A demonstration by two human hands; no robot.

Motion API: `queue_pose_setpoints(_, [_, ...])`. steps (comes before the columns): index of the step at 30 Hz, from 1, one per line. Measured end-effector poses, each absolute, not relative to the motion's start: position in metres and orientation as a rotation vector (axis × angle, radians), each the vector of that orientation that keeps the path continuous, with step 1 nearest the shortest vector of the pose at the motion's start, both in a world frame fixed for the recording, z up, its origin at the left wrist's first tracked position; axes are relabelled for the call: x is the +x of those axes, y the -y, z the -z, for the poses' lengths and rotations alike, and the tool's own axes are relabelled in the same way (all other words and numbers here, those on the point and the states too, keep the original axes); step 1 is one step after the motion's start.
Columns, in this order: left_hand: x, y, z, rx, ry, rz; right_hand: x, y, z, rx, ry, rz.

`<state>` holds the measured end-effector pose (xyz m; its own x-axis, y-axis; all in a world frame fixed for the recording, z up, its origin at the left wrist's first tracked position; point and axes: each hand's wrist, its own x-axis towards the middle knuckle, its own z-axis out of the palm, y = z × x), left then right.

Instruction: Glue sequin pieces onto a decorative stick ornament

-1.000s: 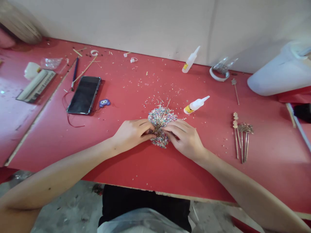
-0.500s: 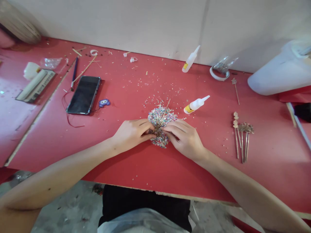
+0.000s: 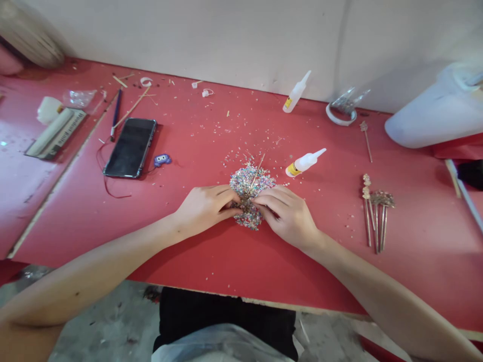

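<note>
Left hand (image 3: 213, 205) and right hand (image 3: 287, 213) pinch what's probably a brownish ornament (image 3: 246, 202) amid colourful bits (image 3: 247, 177); work looks midway, finished-looking decorated sticks (image 3: 382, 221) lying rightward.

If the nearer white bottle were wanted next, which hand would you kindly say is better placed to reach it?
Probably the right hand: the white bottle is just beyond it, while the left hand is across the colourful pile.
</note>
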<state>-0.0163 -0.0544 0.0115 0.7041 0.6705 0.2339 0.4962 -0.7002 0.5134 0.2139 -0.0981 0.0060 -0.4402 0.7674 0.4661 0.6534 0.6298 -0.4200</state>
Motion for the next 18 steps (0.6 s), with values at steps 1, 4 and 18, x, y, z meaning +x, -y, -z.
queue_pose_setpoints(1, [-0.0163, 0.0543, -0.0116, 2.498, -0.902, -0.574, 0.2138, 0.0981, -0.0062, -1.11, 2.212, -0.236])
queue_pose_setpoints(4, [-0.0159, 0.0546, -0.0117, 2.498, -0.901, -0.572, 0.2132, 0.0978, -0.0074, -1.122, 2.203, -0.246])
queue_pose_setpoints(18, [-0.0155, 0.0545, -0.012, 2.503, -0.901, -0.569, 0.213, 0.0984, -0.0076, -1.148, 2.233, -0.263])
